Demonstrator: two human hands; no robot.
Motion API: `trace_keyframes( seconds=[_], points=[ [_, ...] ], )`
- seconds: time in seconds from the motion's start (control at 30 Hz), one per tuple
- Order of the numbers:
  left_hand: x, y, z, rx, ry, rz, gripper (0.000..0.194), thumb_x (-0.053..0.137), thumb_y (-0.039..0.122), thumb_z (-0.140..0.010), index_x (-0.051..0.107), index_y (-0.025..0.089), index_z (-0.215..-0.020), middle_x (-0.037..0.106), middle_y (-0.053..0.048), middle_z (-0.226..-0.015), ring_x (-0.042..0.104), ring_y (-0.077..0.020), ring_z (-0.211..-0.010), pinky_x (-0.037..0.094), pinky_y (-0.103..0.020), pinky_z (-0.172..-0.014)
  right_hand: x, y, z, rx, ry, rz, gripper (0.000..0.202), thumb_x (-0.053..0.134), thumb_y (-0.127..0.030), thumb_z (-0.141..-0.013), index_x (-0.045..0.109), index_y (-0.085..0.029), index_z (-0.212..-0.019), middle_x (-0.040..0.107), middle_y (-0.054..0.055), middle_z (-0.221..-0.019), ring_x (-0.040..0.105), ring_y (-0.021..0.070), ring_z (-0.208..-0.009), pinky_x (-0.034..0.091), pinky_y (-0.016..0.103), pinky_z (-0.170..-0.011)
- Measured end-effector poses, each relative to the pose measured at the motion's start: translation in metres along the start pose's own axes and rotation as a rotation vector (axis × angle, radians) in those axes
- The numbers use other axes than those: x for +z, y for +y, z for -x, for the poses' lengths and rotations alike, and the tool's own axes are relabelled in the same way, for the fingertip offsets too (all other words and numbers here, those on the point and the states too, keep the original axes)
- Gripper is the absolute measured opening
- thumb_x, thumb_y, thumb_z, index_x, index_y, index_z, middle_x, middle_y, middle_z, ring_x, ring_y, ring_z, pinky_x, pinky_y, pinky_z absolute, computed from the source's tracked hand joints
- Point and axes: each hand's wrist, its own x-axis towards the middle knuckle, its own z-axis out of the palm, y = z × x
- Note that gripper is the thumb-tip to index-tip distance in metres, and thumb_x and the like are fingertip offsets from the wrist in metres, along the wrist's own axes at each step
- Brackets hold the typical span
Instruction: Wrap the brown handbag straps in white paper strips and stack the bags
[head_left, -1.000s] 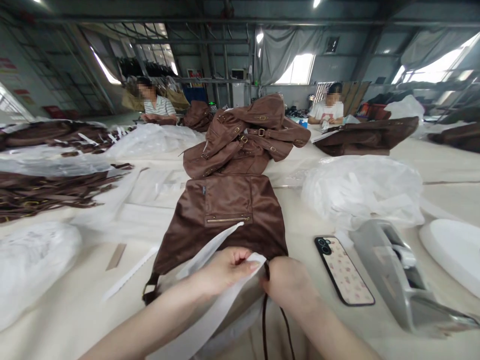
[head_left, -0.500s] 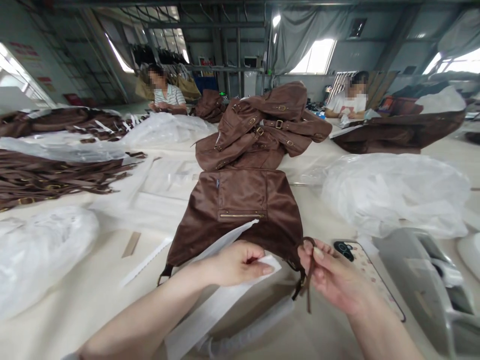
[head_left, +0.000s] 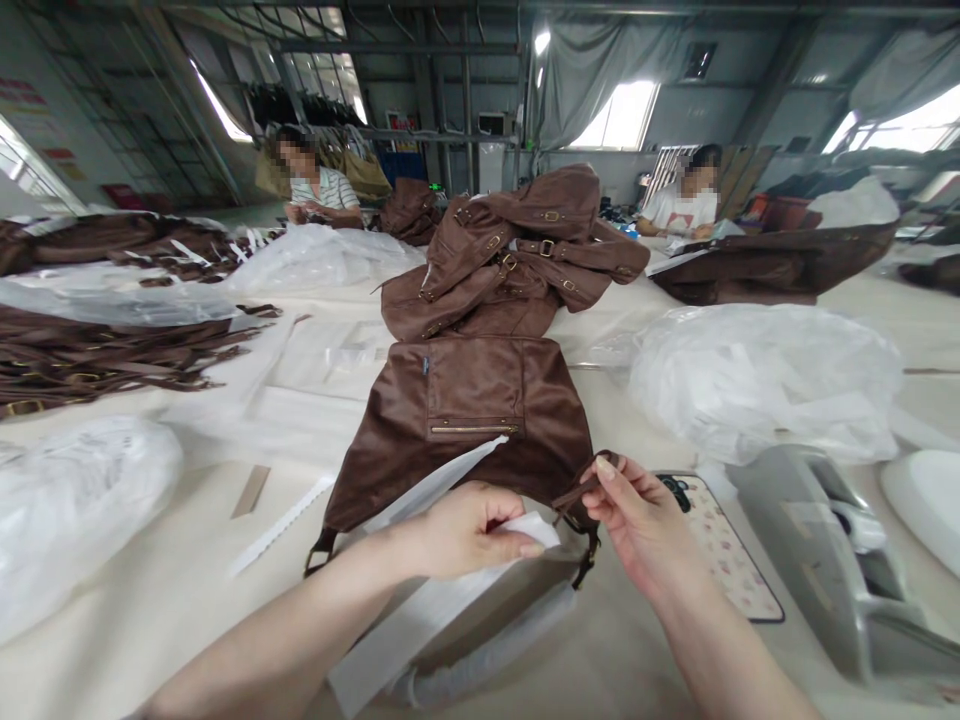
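A brown leather bag lies flat before me, its zipped pocket upward and a metal-ringed tab at each lower corner. Over its lower part, my left hand is closed on a long white paper strip, pinched between thumb and fingers. At the bag's lower right corner my right hand pinches a thin brown cord, whose ends point left toward the bag. Below the bag is a strap wrapped in white material, partly covered by the paper strip.
Brown bags are heaped behind. Brown straps lie at left. Plastic-wrapped bundles sit on both sides. A phone and a grey tape dispenser are at right. Two people sit across the table.
My right hand has turned the cord, which hung downward, so that its ends point left. My left hand still holds the strip. The whole view has shifted slightly.
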Motion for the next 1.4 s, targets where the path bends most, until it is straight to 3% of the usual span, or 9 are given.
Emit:
trace_keyframes(
  seconds=[0.33, 0.43, 0.57, 0.9, 1.03, 1.2, 1.4],
  points=[
    [0.002, -0.01, -0.004, -0.171, 0.02, 0.155, 0.043, 0.054, 0.056, -0.081, 0.047, 0.015, -0.071, 0.034, 0.004, -0.062, 0.029, -0.0075, -0.056, 0.022, -0.018, -0.047, 0.002, 0.007, 0.004, -0.031, -0.063, 0.093, 0.02, 0.075, -0.035, -0.073, 0.066, -0.017, -0.075, 0.067, -0.001, -0.072, 0.06, 0.0057, -0.056, 0.048, 0.014, -0.052],
    [0.003, -0.009, -0.004, -0.154, 0.036, 0.14, 0.042, 0.055, 0.055, -0.081, 0.046, 0.015, -0.071, 0.035, 0.005, -0.062, 0.029, -0.0074, -0.056, 0.023, -0.018, -0.047, 0.002, 0.009, 0.003, 0.003, -0.082, 0.108, 0.021, 0.075, -0.036, -0.073, 0.066, -0.017, -0.076, 0.067, -0.001, -0.072, 0.06, 0.0061, -0.056, 0.048, 0.014, -0.052],
    [0.004, -0.009, -0.003, -0.103, 0.039, 0.096, 0.039, 0.056, 0.052, -0.081, 0.048, 0.015, -0.071, 0.037, 0.005, -0.062, 0.031, -0.0073, -0.057, 0.024, -0.018, -0.048, 0.002, 0.009, 0.001, 0.028, -0.005, 0.104, 0.026, 0.076, -0.039, -0.07, 0.065, -0.016, -0.071, 0.065, -0.001, -0.066, 0.059, 0.006, -0.053, 0.047, 0.014, -0.049],
    [0.01, 0.002, -0.001, 0.021, 0.214, -0.192, 0.03, 0.06, 0.034, -0.083, 0.044, 0.016, -0.064, 0.04, 0.007, -0.059, 0.034, -0.0074, -0.056, 0.025, -0.021, -0.052, 0.0, 0.012, -0.003, 0.046, 0.086, 0.168, 0.033, 0.078, -0.043, -0.066, 0.062, -0.015, -0.067, 0.064, 0.0, -0.06, 0.059, 0.0076, -0.049, 0.046, 0.014, -0.045],
    [0.011, 0.004, 0.0, -0.007, 0.255, -0.239, 0.031, 0.06, 0.033, -0.083, 0.042, 0.017, -0.064, 0.039, 0.006, -0.059, 0.034, -0.0078, -0.056, 0.024, -0.022, -0.052, -0.001, 0.013, -0.003, 0.05, 0.073, 0.204, 0.034, 0.077, -0.045, -0.066, 0.06, -0.015, -0.066, 0.064, 0.001, -0.059, 0.058, 0.0087, -0.05, 0.046, 0.017, -0.047],
    [0.012, 0.003, -0.001, -0.067, 0.227, -0.125, 0.034, 0.054, 0.039, -0.085, 0.04, 0.017, -0.063, 0.034, 0.006, -0.059, 0.03, -0.0076, -0.056, 0.022, -0.021, -0.049, 0.001, 0.014, 0.004, 0.029, 0.006, 0.312, 0.035, 0.076, -0.043, -0.068, 0.057, -0.015, -0.06, 0.054, -0.004, -0.049, 0.041, 0.0052, -0.044, 0.03, 0.017, -0.042],
    [0.012, 0.007, -0.003, -0.103, 0.199, 0.113, 0.043, 0.047, 0.053, -0.086, 0.042, 0.016, -0.064, 0.034, 0.005, -0.061, 0.032, -0.0072, -0.056, 0.026, -0.019, -0.049, 0.007, 0.015, 0.01, 0.144, -0.136, 0.349, 0.036, 0.077, -0.045, -0.065, 0.056, -0.015, -0.058, 0.045, -0.007, -0.045, 0.032, 0.0045, -0.043, 0.021, 0.019, -0.041]
  ],
)
